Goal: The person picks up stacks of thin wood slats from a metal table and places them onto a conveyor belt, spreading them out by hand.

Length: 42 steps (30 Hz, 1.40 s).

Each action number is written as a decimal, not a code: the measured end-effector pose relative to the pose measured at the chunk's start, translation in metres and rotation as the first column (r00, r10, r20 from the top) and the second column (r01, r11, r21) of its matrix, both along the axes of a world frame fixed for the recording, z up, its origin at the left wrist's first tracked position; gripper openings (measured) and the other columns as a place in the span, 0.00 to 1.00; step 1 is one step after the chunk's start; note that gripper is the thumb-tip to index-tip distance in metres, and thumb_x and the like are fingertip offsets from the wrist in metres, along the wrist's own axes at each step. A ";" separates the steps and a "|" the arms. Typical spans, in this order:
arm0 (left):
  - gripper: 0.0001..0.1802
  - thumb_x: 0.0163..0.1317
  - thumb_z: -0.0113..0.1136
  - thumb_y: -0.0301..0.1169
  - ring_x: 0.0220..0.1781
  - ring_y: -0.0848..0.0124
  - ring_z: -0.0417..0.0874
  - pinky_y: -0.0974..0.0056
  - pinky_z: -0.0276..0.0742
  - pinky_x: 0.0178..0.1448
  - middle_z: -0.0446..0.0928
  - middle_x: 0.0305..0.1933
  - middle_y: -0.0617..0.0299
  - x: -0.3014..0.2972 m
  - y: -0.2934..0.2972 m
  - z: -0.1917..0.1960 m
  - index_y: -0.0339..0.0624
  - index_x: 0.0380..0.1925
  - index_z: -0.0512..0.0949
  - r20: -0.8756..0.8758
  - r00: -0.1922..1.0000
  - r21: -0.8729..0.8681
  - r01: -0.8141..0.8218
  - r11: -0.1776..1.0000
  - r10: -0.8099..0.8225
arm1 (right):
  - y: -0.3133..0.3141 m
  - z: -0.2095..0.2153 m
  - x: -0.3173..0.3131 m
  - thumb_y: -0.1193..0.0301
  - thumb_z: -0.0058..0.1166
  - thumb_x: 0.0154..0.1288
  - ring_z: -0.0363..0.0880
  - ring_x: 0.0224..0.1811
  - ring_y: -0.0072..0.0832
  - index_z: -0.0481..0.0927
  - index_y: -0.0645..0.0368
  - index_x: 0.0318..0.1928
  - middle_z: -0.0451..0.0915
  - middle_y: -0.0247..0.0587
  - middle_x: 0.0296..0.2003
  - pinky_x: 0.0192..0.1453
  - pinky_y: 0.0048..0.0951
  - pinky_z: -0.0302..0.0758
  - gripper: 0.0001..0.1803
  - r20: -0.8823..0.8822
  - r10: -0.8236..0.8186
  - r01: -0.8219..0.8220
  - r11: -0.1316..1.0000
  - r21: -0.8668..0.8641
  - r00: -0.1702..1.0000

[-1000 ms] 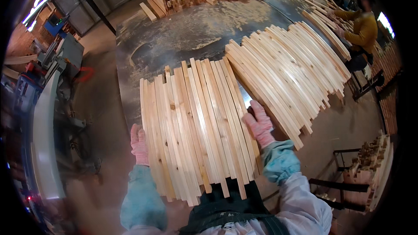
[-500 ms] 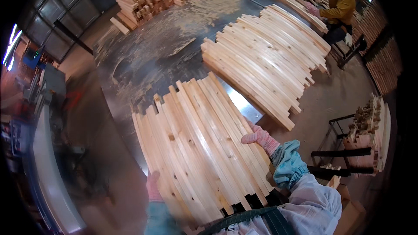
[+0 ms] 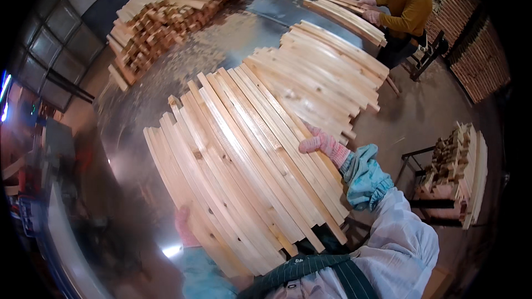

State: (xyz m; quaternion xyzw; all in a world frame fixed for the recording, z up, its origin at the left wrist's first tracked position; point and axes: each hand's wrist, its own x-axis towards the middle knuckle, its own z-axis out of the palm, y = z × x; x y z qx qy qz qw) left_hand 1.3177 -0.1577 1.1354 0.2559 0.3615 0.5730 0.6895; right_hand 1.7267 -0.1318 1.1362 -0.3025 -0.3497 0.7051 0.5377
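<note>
A broad row of pale wooden strips (image 3: 238,166), laid side by side with uneven ends, is held between my two gloved hands in front of my body. My right hand (image 3: 322,144), in a pink knit glove, grips the outer right edge with the thumb on top; its other fingers are hidden beneath or behind the wood. On the opposite edge, my left hand (image 3: 185,226) presses the lower left side, partly blurred, its fingers mostly hidden. The far ends of the strips overlap the view of a second row of wooden strips (image 3: 327,72) beyond.
A dusty metal table (image 3: 221,50) stretches ahead. On its far left rises a stack of wood pieces (image 3: 149,36). At the far right, a person in a mustard top (image 3: 410,5) handles more strips. A rack of wood (image 3: 451,171) stands at right; grey machinery (image 3: 58,144) at left.
The held strips have risen and now cover part of the second row. Both my hands have moved up with them. My view has shifted, and the co-worker's hands have moved along their strips.
</note>
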 end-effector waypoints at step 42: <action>0.34 0.62 0.60 0.30 0.53 0.57 0.76 0.60 0.75 0.57 0.66 0.65 0.52 0.666 -0.078 -0.018 0.43 0.67 0.61 -0.951 0.306 0.279 0.902 0.330 -0.032 | -0.645 -0.128 0.418 0.57 0.52 0.62 0.70 0.61 0.43 0.70 0.48 0.62 0.74 0.49 0.57 0.65 0.40 0.66 0.28 0.846 0.320 0.657 -0.533 0.533 -0.426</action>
